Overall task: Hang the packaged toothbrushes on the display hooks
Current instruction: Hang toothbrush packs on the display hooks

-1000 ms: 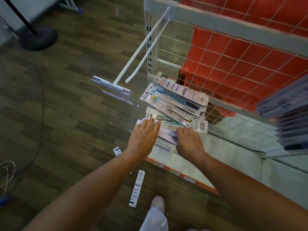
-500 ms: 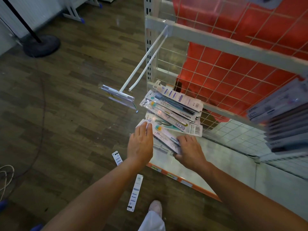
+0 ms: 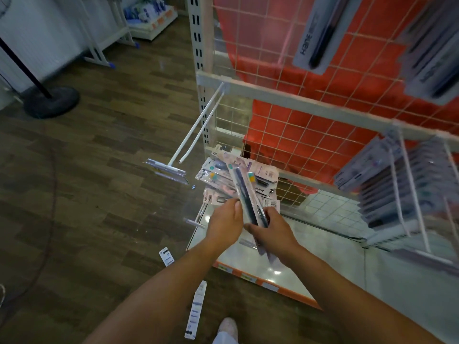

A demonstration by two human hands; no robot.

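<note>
A pile of packaged toothbrushes lies on the low white shelf of a wire-grid rack. My right hand grips a bunch of packs lifted off the pile, their tops pointing away from me. My left hand holds the same bunch on its left edge. An empty white double-prong display hook with a clear label holder sticks out from the rack's left upright. Hooks at right carry hanging packs.
Two packs lie on the wooden floor near my shoe. More packs hang at upper right. A black stand base sits on the floor at left. Red cloth shows behind the grid.
Both hands went from pressing on the pile to lifting a bunch of packs off it. The camera has tilted upward, showing more of the rack.
</note>
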